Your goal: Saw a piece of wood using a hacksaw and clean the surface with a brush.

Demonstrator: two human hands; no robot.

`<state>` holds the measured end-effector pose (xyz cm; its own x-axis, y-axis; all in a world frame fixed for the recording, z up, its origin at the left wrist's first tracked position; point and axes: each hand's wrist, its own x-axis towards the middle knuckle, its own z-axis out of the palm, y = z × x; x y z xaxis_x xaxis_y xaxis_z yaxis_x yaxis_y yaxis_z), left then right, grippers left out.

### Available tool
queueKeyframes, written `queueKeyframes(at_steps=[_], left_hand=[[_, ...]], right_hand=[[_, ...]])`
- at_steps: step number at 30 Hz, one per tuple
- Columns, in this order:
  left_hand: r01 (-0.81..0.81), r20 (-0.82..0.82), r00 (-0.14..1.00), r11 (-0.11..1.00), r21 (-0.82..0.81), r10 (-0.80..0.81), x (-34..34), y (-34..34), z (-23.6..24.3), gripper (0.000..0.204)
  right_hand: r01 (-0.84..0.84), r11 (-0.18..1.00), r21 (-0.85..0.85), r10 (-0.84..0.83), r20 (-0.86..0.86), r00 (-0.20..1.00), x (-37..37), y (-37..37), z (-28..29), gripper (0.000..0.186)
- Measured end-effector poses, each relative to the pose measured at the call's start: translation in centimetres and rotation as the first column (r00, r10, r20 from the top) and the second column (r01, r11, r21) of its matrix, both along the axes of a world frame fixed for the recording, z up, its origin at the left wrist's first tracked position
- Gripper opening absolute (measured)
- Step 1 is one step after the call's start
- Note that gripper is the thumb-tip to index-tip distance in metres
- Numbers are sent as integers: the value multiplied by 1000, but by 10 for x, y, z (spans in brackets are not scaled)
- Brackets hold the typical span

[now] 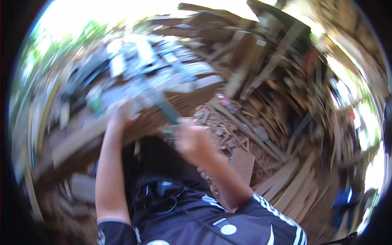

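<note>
The picture is smeared with motion, so whether the hands are open or closed cannot be told. The left hand [116,114] rests at the edge of a cluttered wooden surface [81,141], and a dark green bar-shaped tool [168,111] lies between it and the right hand [191,141]. Scrap planks [286,183] and sawdust spread beyond the right hand.

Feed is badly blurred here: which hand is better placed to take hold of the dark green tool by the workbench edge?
Right, probably. The right hand sits just below the dark green tool, seemingly touching its lower end. The left hand rests farther off on the workbench edge. Blur hides either grip.
</note>
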<state>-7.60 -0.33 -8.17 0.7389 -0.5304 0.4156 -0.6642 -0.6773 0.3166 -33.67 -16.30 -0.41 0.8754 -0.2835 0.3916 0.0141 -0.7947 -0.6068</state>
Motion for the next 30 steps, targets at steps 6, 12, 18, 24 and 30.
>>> queueKeyframes(at_steps=[6,12,18,24,30], left_hand=[[-72,-14,997,970,232,78,-5,0,19,75],[-28,37,999,977,211,20,9,-10,17,61],[-15,-120,993,998,65,23,85,37,-35,77],[-19,-13,1000,982,189,21,29,7,4,77],[-44,60,998,971,236,31,38,-1,-1,69]], right_hand=[[-74,993,-91,77,34,996,24,16,-26,27],[-24,998,-56,24,2,1000,-83,10,22,24],[-83,984,-156,101,110,989,65,40,-44,20],[-141,984,109,128,118,985,-43,18,-19,29],[-67,998,17,65,83,994,-4,24,-33,27]])
